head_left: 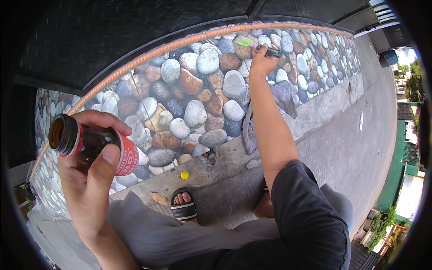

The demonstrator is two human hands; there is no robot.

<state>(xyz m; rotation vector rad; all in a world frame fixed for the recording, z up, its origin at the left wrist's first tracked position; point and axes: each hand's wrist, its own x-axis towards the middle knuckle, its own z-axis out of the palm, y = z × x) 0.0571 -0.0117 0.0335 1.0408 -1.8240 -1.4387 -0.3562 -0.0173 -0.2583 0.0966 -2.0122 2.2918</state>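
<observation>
My left hand (92, 180) is wrapped round a dark brown bottle (96, 141) with a red label. The bottle is tilted, its uncapped mouth toward the upper left. Farther off, my right arm reaches over the pebble wall (195, 112), and my right hand (263, 63) is closed on a flat, green-headed tool (244, 41) with a dark handle. Its head lies close over the stones; I cannot tell whether it touches them. A grey rag (282, 96) hangs by my right forearm, partly hidden behind it. On the concrete ledge lies a small yellow cap (184, 175).
An orange-brown bar (148, 54) edges the stones below a dark metal gate (112, 36). My sandalled foot (183, 206) stands near a dry leaf (159, 198). Grey concrete pavement (333, 130) runs along the right, with plants (382, 229) at the far edge.
</observation>
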